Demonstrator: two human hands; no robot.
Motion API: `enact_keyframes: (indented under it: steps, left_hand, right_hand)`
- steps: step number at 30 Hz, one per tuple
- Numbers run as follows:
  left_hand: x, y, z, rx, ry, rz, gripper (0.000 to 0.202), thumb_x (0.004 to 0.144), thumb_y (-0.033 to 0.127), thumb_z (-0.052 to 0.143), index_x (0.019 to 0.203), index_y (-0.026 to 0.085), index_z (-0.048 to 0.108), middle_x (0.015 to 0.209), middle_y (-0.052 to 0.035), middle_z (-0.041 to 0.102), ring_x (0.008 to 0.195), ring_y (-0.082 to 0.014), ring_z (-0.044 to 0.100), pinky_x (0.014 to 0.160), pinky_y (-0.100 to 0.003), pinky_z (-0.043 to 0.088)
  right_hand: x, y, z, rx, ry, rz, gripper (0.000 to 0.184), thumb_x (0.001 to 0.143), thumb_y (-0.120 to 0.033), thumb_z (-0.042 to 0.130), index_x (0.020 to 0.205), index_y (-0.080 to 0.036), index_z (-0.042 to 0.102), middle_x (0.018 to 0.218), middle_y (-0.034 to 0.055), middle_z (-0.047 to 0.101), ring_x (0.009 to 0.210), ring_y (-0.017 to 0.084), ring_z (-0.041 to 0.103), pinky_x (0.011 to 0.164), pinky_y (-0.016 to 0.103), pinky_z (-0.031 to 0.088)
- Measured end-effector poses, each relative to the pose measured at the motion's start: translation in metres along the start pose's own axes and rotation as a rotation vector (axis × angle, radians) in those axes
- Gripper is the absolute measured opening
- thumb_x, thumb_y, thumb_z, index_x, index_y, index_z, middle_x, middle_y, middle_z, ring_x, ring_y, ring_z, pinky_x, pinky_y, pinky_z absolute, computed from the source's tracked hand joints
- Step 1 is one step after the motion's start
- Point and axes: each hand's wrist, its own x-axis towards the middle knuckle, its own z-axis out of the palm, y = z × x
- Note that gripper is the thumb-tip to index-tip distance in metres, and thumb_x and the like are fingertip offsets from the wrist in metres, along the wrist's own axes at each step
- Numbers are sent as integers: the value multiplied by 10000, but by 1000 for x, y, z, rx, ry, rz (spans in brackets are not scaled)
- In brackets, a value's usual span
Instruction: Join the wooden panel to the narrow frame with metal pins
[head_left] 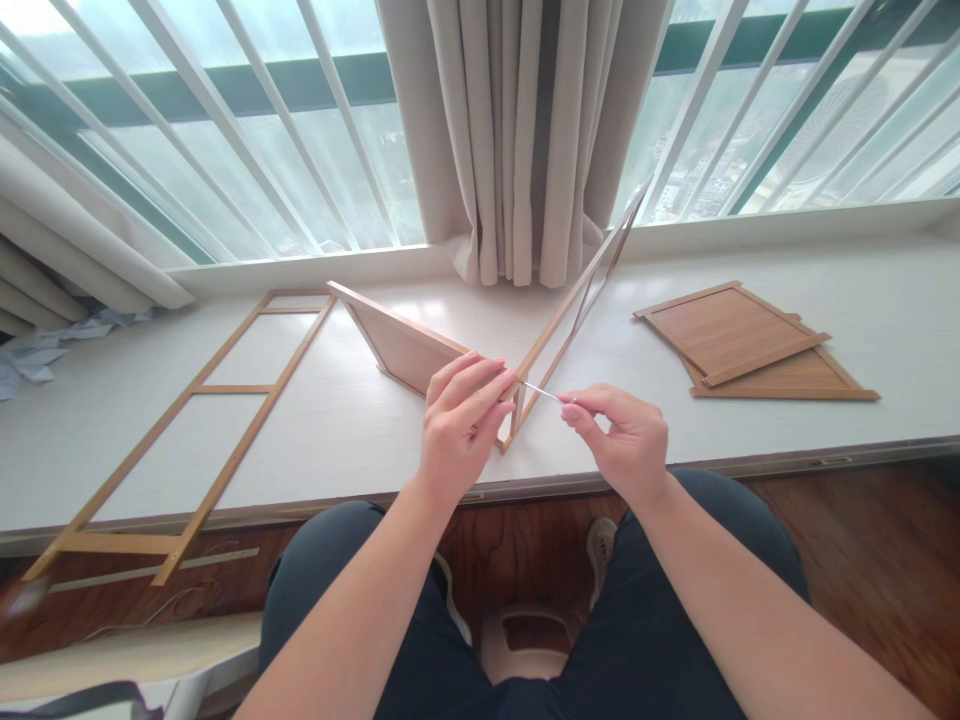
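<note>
My left hand is closed around the near end of a wooden panel, where it meets an upright wooden ladder-like frame. Panel and frame stand on edge and form a V that opens toward the window. Between thumb and fingertips, my right hand pinches a thin silver hex key. The key's tip touches the frame's edge beside my left fingertips. Whatever fastener sits at that tip is too small to make out.
Another wooden frame lies at the left, overhanging the front edge of the white sill. Two wooden panels overlap on the right. A beige curtain hangs behind. Below, a small stool stands between my legs.
</note>
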Motion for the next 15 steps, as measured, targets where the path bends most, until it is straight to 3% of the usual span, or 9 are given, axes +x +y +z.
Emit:
enact_keyframes:
  steps: [7,15]
  left_hand:
    - [1,1,-1,-9,1,5,277,991,217,673,1256,240,749,1288,-67,751,1341,-244,588,1155,-454,521]
    - [0,1,-1,-5,-20,-24,265,1010,257,648,1253,253,754,1302,-66,745,1345,-247,587,1161,-465,516]
  right_hand:
    - [-1,-1,2,27,8,60,97,953,-277,730,959,-246,821,821,25,789,640,150,687,650,305,580]
    - [-5,-3,6,229,21,370,216,936,-410,745,899,-213,827,644,3,707,551,143,657,549,270,587]
